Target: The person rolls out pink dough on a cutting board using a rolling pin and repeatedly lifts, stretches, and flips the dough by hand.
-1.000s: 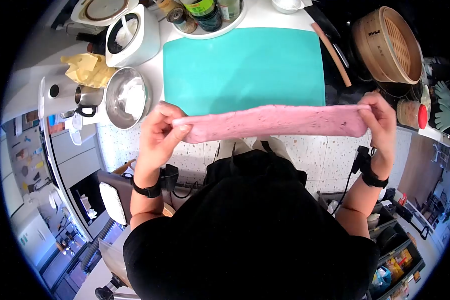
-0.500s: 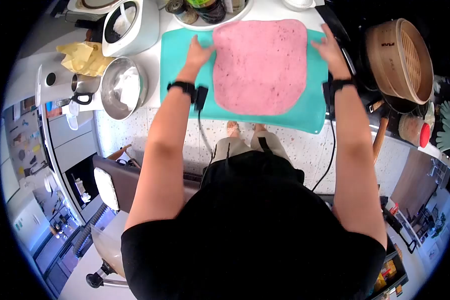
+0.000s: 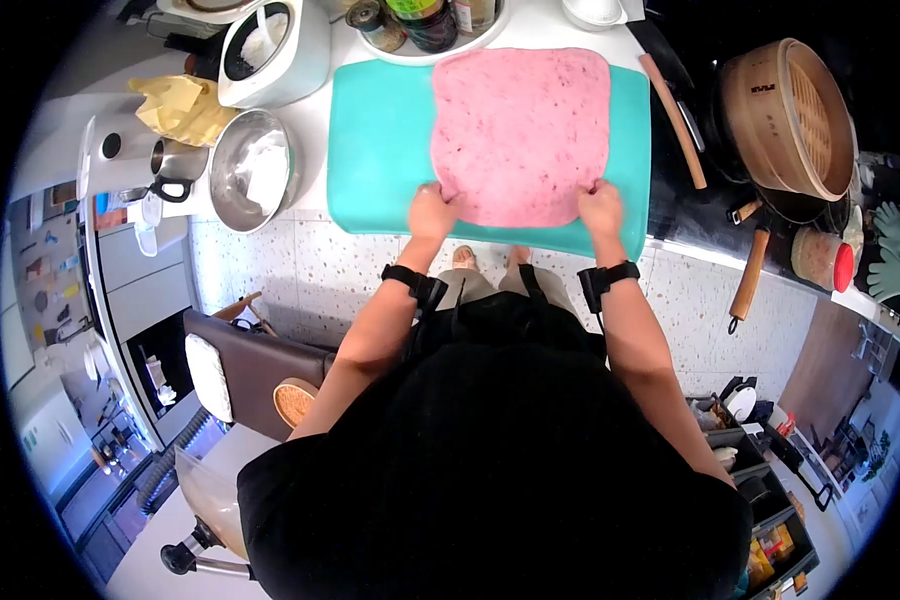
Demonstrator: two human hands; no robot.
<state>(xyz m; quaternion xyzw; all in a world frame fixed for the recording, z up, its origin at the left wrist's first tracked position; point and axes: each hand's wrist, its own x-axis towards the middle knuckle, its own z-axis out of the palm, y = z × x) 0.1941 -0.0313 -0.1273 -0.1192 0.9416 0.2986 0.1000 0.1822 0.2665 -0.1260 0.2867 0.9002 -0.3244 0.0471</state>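
Observation:
A flat pink sheet of dough (image 3: 520,135) with darker specks lies on a teal mat (image 3: 375,140) at the counter's front edge. At the dough's near left corner my left hand (image 3: 433,210) is closed, its fingers pinching the edge. My right hand (image 3: 599,208) grips the near right corner in the same way. Both sets of fingertips are partly hidden by the hands themselves. The near edge of the mat hangs slightly past the counter.
Left of the mat stand a steel bowl (image 3: 253,170) with white powder and a white canister (image 3: 280,60). Behind are jars on a round tray (image 3: 470,45). To the right lie a rolling pin (image 3: 673,120), a bamboo steamer (image 3: 790,120) and a red-lidded jar (image 3: 820,258).
Both hands have come from beside the dough's far part toward me and closed on its near corners. The rolling pin at the right is now uncovered.

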